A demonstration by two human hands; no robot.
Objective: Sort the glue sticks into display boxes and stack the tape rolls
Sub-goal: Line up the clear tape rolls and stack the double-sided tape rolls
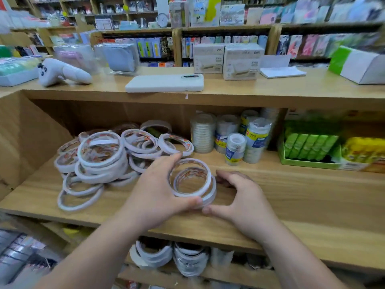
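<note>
Centre: a short stack of tape rolls (192,182), white-edged rings lying flat and slightly offset from one another, on the wooden shelf board (302,184) near its front edge. The left hand (158,195) grips the stack from its left side, index finger curled over the far rim and thumb pressed against the near rim. The right hand (241,201) cups the right side with fingers curved. Its thumb tip touches the lowest roll beside the left thumb; whether its fingertips touch the far side cannot be told.

Left of the stack: a loose heap of tape rolls (100,159), some piled, some leaning, a few flat on the board, just behind the left hand. Right, well apart from the stack: upright wrapped tubes of clear tape (235,136), then a green display box (308,147) of glue sticks and a yellow display box (362,151) touching it.

Above: a counter carrying a white phone (164,82) and two white cartons (227,59). Below: more rolls (170,257) on a lower shelf, partly hidden by the forearms.
</note>
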